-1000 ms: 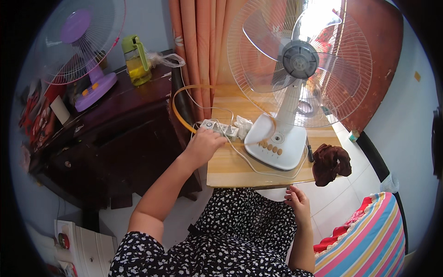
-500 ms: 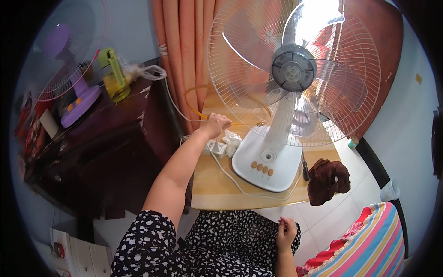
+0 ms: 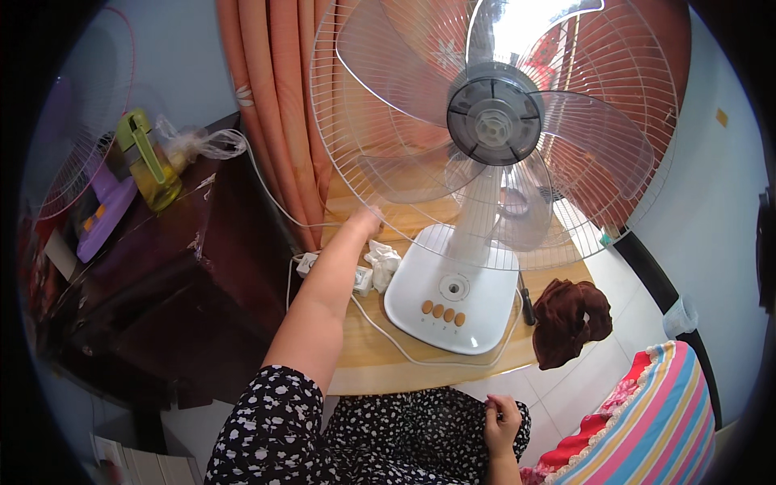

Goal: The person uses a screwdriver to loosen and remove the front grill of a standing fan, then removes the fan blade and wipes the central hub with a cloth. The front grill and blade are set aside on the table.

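Left hand (image 3: 365,220) is stretched forward across the wooden table (image 3: 380,364), reaching in behind the lower rim of the fan guard (image 3: 356,174) of the white table fan (image 3: 453,291); the wire cage hides the fingers, so I cannot tell whether they are spread or pinching anything. Right hand (image 3: 501,420) is down in the lap, fingers curled loosely against the spotted dress (image 3: 388,436), holding nothing I can make out. The fan stands upright near the middle of the table, base toward the person, four round buttons on its front edge. Just left of the base sits a white power strip (image 3: 343,271) with a plug and a cord (image 3: 396,343) running along the tabletop (the forearm passes right over it). Step in hand looks like a reach to the back of the fan or to the wiring behind it. Next move likely needs feel rather than sight, plus care not to drag the cord or tip the fan. Brown cloth (image 3: 570,319) hangs at the table's right edge.
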### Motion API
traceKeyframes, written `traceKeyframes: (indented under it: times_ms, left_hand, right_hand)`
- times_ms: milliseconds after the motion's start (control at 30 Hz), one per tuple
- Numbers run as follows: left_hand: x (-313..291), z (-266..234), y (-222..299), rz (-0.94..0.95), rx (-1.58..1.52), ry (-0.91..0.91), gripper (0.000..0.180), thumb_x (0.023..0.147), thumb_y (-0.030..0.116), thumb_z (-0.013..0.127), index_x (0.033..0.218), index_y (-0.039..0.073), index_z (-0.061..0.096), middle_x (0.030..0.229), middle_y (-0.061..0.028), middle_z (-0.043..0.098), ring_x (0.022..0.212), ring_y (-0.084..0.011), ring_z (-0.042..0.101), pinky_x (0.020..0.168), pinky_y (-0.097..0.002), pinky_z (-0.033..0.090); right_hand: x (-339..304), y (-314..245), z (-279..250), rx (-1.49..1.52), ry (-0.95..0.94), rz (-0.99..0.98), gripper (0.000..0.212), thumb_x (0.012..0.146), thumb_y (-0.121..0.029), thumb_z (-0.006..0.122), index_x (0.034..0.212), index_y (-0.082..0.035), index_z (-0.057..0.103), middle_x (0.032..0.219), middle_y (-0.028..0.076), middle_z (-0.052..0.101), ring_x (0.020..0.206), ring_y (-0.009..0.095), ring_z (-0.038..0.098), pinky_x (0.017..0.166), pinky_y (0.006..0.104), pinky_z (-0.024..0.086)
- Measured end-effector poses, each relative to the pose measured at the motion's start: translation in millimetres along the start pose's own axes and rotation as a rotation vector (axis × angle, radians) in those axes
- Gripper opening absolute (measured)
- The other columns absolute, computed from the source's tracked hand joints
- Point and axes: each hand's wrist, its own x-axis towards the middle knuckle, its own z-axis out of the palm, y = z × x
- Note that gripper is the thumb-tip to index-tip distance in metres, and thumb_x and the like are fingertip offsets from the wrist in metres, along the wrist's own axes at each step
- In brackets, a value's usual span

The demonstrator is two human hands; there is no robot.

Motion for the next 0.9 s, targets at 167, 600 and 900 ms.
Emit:
traceKeyframes:
  times_ms: [167, 600, 900]
  left_hand:
    - [-10, 2, 9, -0.071, -0.226, 0.085, 0.025, 0.084, 0.016, 0.061, 0.108, 0.013, 0.067, 0.108, -0.0132, 0.066, 0.101, -0.0302, 0.061, 0.085, -0.0389, 0.05]
    - [-147, -18, 149, 0.091, -0.3, 0.233, 0.05, 0.099, 0.034, 0.039, 0.14, 0.006, 0.041, 0.147, -0.0078, 0.039, 0.138, -0.0217, 0.031, 0.115, -0.0444, 0.019]
    - [-175, -52, 179, 0.017, -0.02, 0.076, 0.055, 0.099, 0.043, 0.028, 0.142, 0.01, 0.039, 0.148, -0.0011, 0.038, 0.14, -0.0182, 0.027, 0.115, -0.0532, 0.001]
  right_hand:
    - [-2, -6, 1, -0.166, -0.038, 0.011, 0.013, 0.083, 0.006, 0.058, 0.093, 0.001, 0.064, 0.08, 0.009, 0.062, 0.069, 0.016, 0.06, 0.064, 0.0249, 0.047]
    - [10, -15, 10, 0.006, 0.023, -0.1, 0.011, 0.09, -0.002, 0.056, 0.097, 0.0, 0.063, 0.079, 0.01, 0.064, 0.067, 0.018, 0.06, 0.061, 0.0267, 0.047]
    - [185, -193, -19, -0.226, 0.282, -0.618, 0.023, 0.086, -0.003, 0.06, 0.108, -0.002, 0.056, 0.089, 0.014, 0.063, 0.07, 0.028, 0.064, 0.058, 0.0358, 0.05]
